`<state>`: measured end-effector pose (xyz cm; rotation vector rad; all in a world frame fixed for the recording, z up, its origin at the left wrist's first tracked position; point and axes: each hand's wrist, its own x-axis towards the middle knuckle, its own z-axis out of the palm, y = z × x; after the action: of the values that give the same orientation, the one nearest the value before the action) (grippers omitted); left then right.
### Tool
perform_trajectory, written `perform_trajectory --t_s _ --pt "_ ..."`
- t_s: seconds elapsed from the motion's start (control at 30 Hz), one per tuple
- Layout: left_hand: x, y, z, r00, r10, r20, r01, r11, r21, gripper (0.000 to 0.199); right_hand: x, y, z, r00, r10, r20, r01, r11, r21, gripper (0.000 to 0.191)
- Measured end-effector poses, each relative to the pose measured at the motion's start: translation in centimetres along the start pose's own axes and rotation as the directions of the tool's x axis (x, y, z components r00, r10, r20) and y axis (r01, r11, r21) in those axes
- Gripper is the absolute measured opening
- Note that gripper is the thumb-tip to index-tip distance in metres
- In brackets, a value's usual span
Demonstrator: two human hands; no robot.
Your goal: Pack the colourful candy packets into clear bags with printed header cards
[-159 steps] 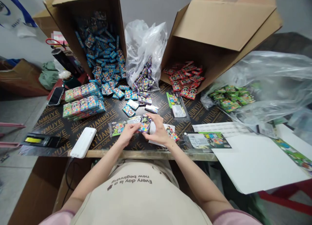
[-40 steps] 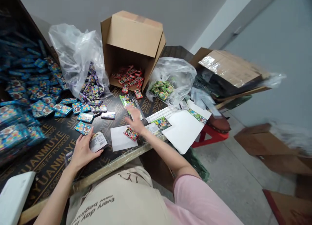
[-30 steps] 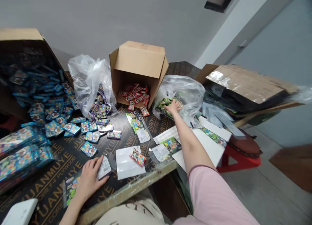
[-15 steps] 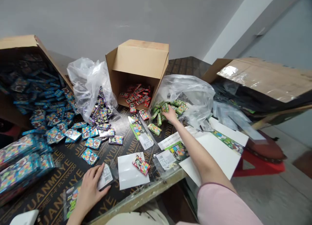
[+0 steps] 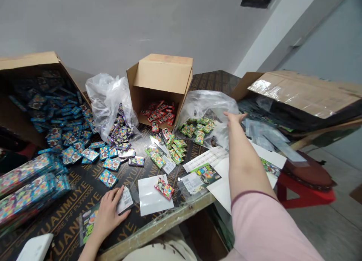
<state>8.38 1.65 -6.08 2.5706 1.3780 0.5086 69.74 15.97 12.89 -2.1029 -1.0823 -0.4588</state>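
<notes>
My left hand (image 5: 110,212) is closed around a small pack with a barcode label (image 5: 124,201) on the black table. Under that wrist lies a green printed bag (image 5: 89,224). My right hand (image 5: 235,117) has its fingers spread at the right edge of a clear plastic bag (image 5: 209,97). Green packets (image 5: 198,128) lie in the bag's mouth, and more green packets (image 5: 177,149) sit in front of it. One red packet (image 5: 164,188) rests on a white sheet (image 5: 145,200). To its right is a clear-wrapped green card (image 5: 207,175).
Blue packets (image 5: 70,140) spill from a left carton (image 5: 28,61). Purple packets (image 5: 120,131) lie in another clear bag (image 5: 104,99). A middle carton (image 5: 161,74) holds red packets (image 5: 160,112). An open carton (image 5: 305,93) and a red stool (image 5: 305,193) stand right.
My right hand has left the green packets and moved right to the bag's edge. Several green packets now lie nearer, partly over a card. My left hand has stayed on its pack.
</notes>
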Motion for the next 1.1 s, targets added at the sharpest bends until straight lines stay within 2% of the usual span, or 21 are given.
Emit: perform_trajectory --t_s 0.1,0.17,0.23,0.3,0.37,0.4,0.43,0.5,0.57,0.63,0.7,0.73,0.77,0.8,0.83,0.87,0.9,0.93,0.97,1.07,1.1 --pt "0.0 0.1 0.0 1.0 -0.003 0.004 0.003 1.0 -0.007 0.071 1.7 -2.4 -1.3 1.0 0.006 0.021 -0.01 0.981 0.193 0.031" --pt "0.0 0.0 -0.1 1.0 -0.002 0.005 0.002 1.0 -0.01 0.071 1.2 -4.4 -2.5 0.999 -0.027 0.039 0.013 0.943 0.331 0.025" --pt "0.0 0.0 -0.2 1.0 -0.007 0.007 0.008 1.0 -0.01 0.071 -0.3 -5.7 -4.1 0.985 -0.106 0.139 0.018 0.852 0.523 0.022" --pt "0.1 0.0 -0.3 1.0 -0.01 0.01 0.01 1.0 -0.01 0.072 -2.1 -5.9 -5.5 0.928 -0.206 0.312 -0.057 0.748 0.662 0.022" --pt "0.1 0.1 -0.3 1.0 -0.009 0.012 0.009 1.0 -0.011 0.071 -3.5 -4.8 -6.5 0.868 -0.249 0.429 -0.123 0.73 0.672 0.026" --pt "0.1 0.1 -0.3 1.0 -0.006 0.012 0.006 1.0 -0.012 0.071 -3.8 -4.0 -6.7 0.882 -0.226 0.413 -0.103 0.763 0.638 0.029" --pt "0.1 0.1 -0.3 1.0 -0.004 0.011 0.005 1.0 -0.013 0.071 -3.9 -3.1 -6.8 0.923 -0.177 0.341 -0.061 0.809 0.585 0.035" --pt "0.1 0.1 -0.2 1.0 -0.002 0.011 0.002 1.0 -0.013 0.071 -3.8 -1.3 -6.6 0.993 -0.063 0.1 0.013 0.899 0.437 0.044" --pt "0.1 0.0 -0.2 1.0 0.001 0.012 -0.001 1.0 -0.014 0.071 -4.0 -0.1 -6.1 0.992 0.032 -0.122 0.008 0.949 0.315 0.048" --pt "0.0 0.0 -0.2 1.0 0.001 0.014 -0.001 1.0 -0.013 0.071 -5.3 0.0 -5.5 0.961 0.096 -0.259 -0.019 0.959 0.282 0.049" --pt "0.1 0.0 -0.3 1.0 -0.001 0.022 0.001 1.0 -0.01 0.07 -8.0 -0.7 -4.6 0.944 0.022 -0.328 0.055 0.973 0.223 0.044" --pt "0.1 0.1 -0.4 1.0 -0.003 0.027 0.003 1.0 -0.009 0.07 -9.6 -1.2 -3.9 0.953 -0.084 -0.29 0.14 0.974 0.179 0.04" --pt "0.1 0.1 -0.5 0.999 -0.005 0.032 0.005 1.0 -0.009 0.069 -11.4 -1.8 -3.2 0.962 -0.218 -0.164 0.242 0.959 0.145 0.036" --pt "0.1 0.1 -0.5 0.999 -0.006 0.037 0.007 1.0 -0.011 0.069 -13.0 -2.4 -2.3 0.946 -0.323 0.037 0.315 0.939 0.139 0.034" --pt "0.1 0.1 -0.6 0.999 -0.007 0.04 0.007 1.0 -0.013 0.069 -14.5 -3.0 -1.4 0.899 -0.36 0.248 0.335 0.932 0.141 0.036" --pt "0.1 0.1 -0.6 0.999 -0.008 0.042 0.009 1.0 -0.016 0.07 -15.9 -3.3 -0.5 0.839 -0.341 0.423 0.314 0.94 0.136 0.039" --pt "0.1 0.0 -0.6 0.999 -0.01 0.043 0.011 1.0 -0.018 0.07 -17.0 -3.6 0.4 0.79 -0.294 0.539 0.274 0.954 0.119 0.043" --pt "0.1 0.0 -0.6 0.999 -0.014 0.046 0.015 1.0 -0.023 0.07 -17.9 -3.7 1.0 0.763 -0.238 0.601 0.229 0.969 0.093 0.044" --pt "0.1 0.0 -0.6 0.999 -0.019 0.048 0.021 0.999 -0.03 0.07 -18.5 -3.7 1.4 0.761 -0.19 0.62 0.189 0.98 0.069 0.041" --pt "0.4 0.5 -1.0 0.998 -0.047 0.037 0.049 0.996 -0.069 0.069 -20.0 -4.1 1.4 0.826 -0.108 0.553 0.108 0.994 0.034 0.034" --pt "0.7 1.0 -1.4 0.998 -0.069 0.016 0.07 0.993 -0.099 0.068 -20.5 -4.7 0.9 0.852 -0.095 0.515 0.059 0.995 0.086 0.037"
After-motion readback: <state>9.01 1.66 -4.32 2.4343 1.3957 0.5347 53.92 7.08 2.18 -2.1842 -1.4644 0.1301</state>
